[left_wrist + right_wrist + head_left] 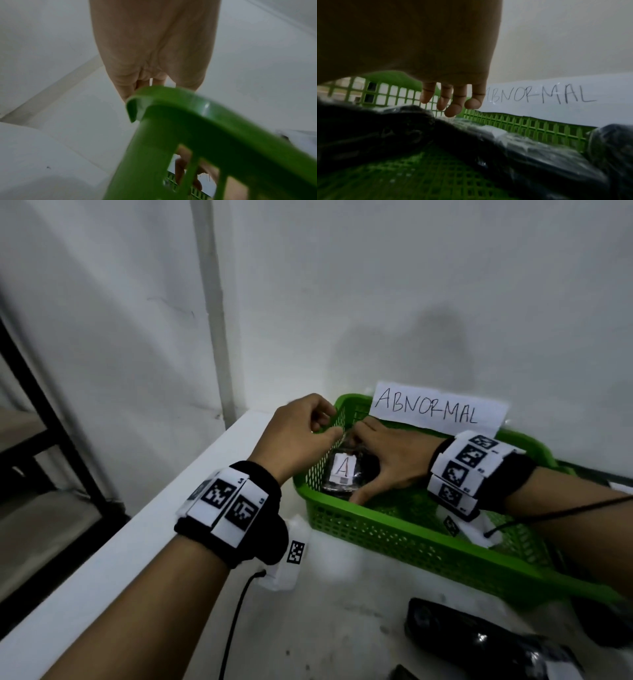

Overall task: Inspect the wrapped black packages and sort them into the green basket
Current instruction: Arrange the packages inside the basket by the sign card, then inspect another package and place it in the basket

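My right hand (387, 460) rests open on the package (346, 474) in the basket (411, 546) mid-frame, my left hand (301, 433) loosely curled at the rim; withdrawing carelessly could drag it back out.

basket (404, 537) bright green lattice | my package (356, 470) glossy black, white label (343, 469) at its 9 o'clock, red-and-black "A" | sign (435, 409) at basket's 12 o'clock, white, black lettering | my wristbands (229, 508) black, white checker-coded tags | table (137, 559) white
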A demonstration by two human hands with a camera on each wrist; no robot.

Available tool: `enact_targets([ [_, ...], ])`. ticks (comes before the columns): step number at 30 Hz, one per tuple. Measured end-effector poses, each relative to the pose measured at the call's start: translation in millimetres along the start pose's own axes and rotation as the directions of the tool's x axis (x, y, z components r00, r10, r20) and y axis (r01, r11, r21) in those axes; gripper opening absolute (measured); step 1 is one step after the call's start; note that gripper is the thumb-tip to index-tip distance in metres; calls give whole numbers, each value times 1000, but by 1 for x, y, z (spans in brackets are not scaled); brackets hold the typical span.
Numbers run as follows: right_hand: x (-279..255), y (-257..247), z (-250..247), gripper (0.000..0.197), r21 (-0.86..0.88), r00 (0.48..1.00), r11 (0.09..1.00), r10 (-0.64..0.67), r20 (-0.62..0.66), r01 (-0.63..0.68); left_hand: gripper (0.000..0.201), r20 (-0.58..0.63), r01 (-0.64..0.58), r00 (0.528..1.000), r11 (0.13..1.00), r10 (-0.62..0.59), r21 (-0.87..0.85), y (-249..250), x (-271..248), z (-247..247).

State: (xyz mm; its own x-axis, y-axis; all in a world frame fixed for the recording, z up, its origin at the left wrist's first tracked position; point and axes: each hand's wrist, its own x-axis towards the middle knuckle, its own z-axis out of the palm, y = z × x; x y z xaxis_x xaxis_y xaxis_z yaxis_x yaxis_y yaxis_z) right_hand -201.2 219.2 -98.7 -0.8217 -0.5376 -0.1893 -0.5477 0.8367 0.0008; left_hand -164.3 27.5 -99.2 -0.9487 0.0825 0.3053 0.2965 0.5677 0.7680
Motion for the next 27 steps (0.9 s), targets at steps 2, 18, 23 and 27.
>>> enact_targets([
  [2, -9, -2, -15, 87, 71, 997, 997, 19, -77, -14, 21, 6, -6, 1000, 1000, 6, -8, 6, -4, -3],
  [18, -196, -47, -28, 40, -23, 975, 989, 146, 166, -144, 19, 772, -219, 635, 964, 22, 153, 96, -91, 33],
  [23, -214, -52, 21, 45, -95, 949, 979, 199, 245, -181, 47, 838, -360, 528, 857, -137, 367, 105, -104, 57],
  [27, -228, -45, 23, 29, 24, 985, 985, 169, 44, -170, 51, 806, -386, 589, 857, -56, 342, 110, -105, 48],
])
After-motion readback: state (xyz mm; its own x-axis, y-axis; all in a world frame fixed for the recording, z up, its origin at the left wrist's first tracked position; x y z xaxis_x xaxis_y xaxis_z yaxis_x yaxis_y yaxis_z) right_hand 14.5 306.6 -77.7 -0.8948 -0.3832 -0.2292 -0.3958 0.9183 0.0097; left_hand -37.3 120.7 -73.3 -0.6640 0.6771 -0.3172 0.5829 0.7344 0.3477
